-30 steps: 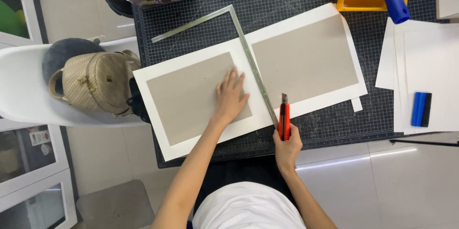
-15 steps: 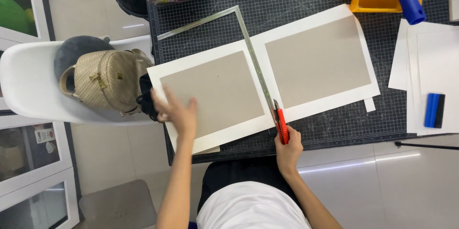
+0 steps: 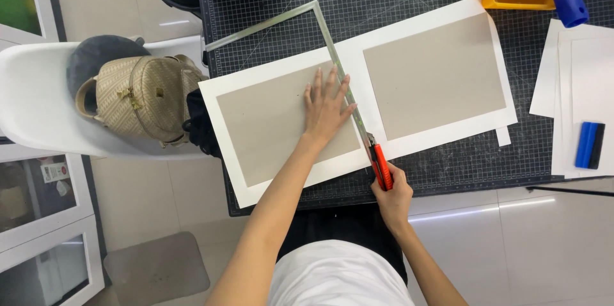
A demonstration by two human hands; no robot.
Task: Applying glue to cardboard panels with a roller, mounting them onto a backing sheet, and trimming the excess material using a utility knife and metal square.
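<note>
Dark gridded cutting mat covers the table, with a white chair holding a woven beige bag to the left. On the mat lies a white sheet bearing two grey boards, and a metal square ruler runs down the gap between them. The left hand lies flat, fingers spread, on the left grey board, touching the ruler's edge. The right hand grips a red utility knife at the ruler's near end, blade against the sheet.
</note>
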